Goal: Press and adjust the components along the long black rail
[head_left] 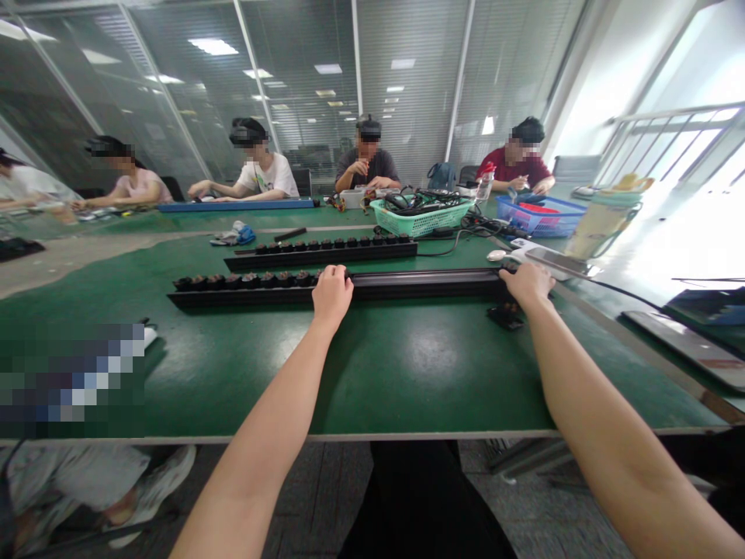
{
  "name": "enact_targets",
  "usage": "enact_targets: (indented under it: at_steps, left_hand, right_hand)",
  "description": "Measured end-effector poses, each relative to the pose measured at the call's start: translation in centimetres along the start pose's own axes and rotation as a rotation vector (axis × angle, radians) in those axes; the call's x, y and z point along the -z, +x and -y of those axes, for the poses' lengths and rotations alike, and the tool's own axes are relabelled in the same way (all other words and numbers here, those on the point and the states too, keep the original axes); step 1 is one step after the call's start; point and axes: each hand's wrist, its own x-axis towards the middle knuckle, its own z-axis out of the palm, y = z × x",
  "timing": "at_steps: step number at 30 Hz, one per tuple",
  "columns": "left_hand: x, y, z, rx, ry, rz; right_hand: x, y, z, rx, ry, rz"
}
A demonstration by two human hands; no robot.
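Right now the left hand (331,296) is curled over a long black rail (431,286) lined with dark round fittings, the right hand (527,283) closed on its far end, with a second rail (320,253) just ahead of both hands on the green worktop (419,365).

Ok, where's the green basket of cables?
In the head view, the green basket sits on the far side of the workbench, right of centre, beyond the rear black rail, with a blue basket to its right.
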Motion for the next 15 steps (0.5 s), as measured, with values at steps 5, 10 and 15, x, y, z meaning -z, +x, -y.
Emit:
enact_targets:
  at_steps: [5,10,15]
  left_hand:
    - [-0.1,0.0,0.1,-0.010,-0.002,-0.011]
    - [-0.2,0.0,0.1,-0.016,0.011,-0.021]
    - [-0.2,0.0,0.1,-0.016,0.015,-0.020]
  right_hand:
    - [0.0,0.1,-0.3,0.014,-0.037,0.022]
    - [0.2,0.3,-0.8,0.028,-0.037,0.013]
    - [0.1,0.6,-1.0,0.039,0.018,-0.009]
